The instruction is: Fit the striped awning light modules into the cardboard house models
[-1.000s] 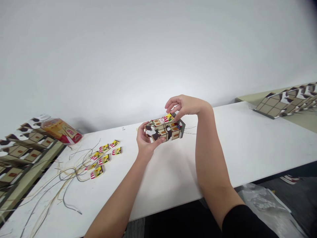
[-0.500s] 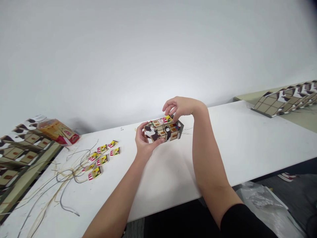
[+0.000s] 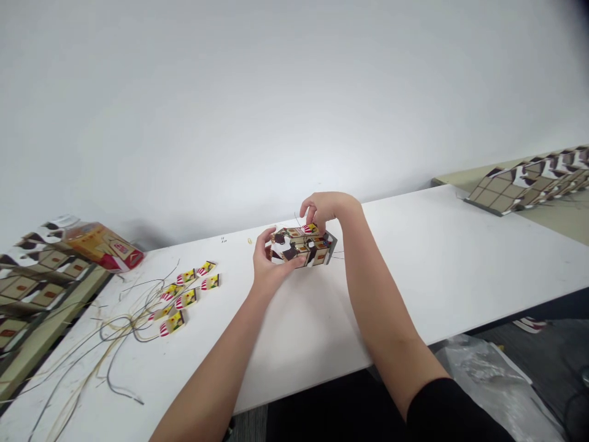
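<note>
Holding the model house (image 3: 322, 255) sideways near the far edge of the worktop (image 3: 437, 258), wrapping fingers of the left hand (image 3: 270, 270) around its brown-and-white end, seemingly for steadying it. Curling fingers of the right hand (image 3: 326, 207) at the striped piece (image 3: 308, 229); pinching or merely touching, impossible to tell.

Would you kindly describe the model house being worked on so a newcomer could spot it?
Find the white table, then the person's left hand. There is the model house, tipped with its base rightward; unlike the similar houses on both sides, it alone is held.
</note>
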`<state>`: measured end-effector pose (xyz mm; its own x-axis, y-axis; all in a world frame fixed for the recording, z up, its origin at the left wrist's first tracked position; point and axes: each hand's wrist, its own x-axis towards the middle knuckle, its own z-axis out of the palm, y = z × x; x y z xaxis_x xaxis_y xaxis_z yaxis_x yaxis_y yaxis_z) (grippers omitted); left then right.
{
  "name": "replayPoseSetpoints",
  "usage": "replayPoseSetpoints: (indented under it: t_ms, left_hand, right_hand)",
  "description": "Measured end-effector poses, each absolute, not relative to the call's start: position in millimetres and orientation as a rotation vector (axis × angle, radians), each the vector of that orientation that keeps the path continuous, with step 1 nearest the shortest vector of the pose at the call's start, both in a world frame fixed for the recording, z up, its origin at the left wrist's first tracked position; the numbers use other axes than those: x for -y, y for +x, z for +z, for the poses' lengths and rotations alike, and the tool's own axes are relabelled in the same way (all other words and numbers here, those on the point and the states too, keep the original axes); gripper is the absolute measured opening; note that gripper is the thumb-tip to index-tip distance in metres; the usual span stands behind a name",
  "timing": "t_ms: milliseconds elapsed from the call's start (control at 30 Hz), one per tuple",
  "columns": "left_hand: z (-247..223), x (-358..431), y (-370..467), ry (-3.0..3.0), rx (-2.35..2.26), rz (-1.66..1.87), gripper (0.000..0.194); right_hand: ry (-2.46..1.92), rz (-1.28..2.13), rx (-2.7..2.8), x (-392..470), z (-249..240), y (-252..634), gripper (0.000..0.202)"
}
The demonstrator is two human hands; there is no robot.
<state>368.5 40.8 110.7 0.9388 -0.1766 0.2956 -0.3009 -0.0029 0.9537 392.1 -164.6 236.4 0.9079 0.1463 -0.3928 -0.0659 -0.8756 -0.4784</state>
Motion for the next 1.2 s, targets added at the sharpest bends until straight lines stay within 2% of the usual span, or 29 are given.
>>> replayPoseSetpoints:
  t_ms: [333, 733, 1200]
  left_hand:
    - [106, -45, 375, 1.791, 0.371, 0.076, 0.098]
    - [113, -48, 377, 2.151, 0.38, -0.023, 0.094]
    - [113, -48, 377, 2.166, 0.385, -0.04, 0.095]
  right_hand:
    - [-2.671, 0.57, 0.007, 152, 233, 398, 0.09]
    - [-2.814, 0.501, -0.031, 125, 241, 390, 0.085]
    - [-2.825, 0.518, -0.008, 122, 239, 390, 0.086]
